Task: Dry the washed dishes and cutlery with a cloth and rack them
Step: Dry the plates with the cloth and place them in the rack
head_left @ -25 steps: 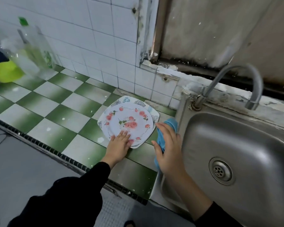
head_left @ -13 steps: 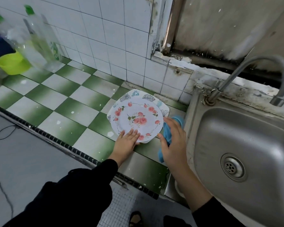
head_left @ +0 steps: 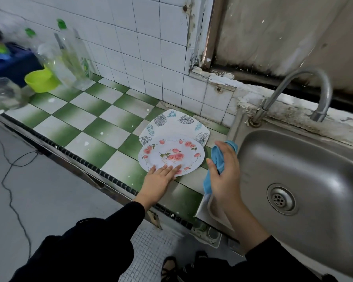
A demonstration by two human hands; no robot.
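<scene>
Head view: I am standing at the green-and-white tiled worktop (head_left: 86, 127), looking down at two stacked plates just left of the steel sink (head_left: 314, 159). A round rose-patterned plate (head_left: 171, 155) is lying face up on a squarish leaf-patterned plate (head_left: 177, 123), overlapping its near half. My left hand (head_left: 159, 180) is pressing flat on the near rim of the rose-patterned plate, fingers straight and spread, a wide grip that is closing on nothing. My right hand (head_left: 224, 176) is hovering just beside the plates, over the edge between worktop and sink, its grip curled round a bunched blue cloth (head_left: 207, 183) with a tail hanging below the palm.

I am judging that the step in hand is lifting the top plate for drying. To do it well, I am planning to slide the rose-patterned plate towards the worktop edge so my fingers can get under its rim, since a flat wet plate on another is likely to cling and skid. I am wanting the cloth opened out, not balled, so it covers the face and then the back. The lower plate could drag along, so I am going slowly. No rack is showing clearly here; the far left of the worktop is too blurred to tell.
</scene>
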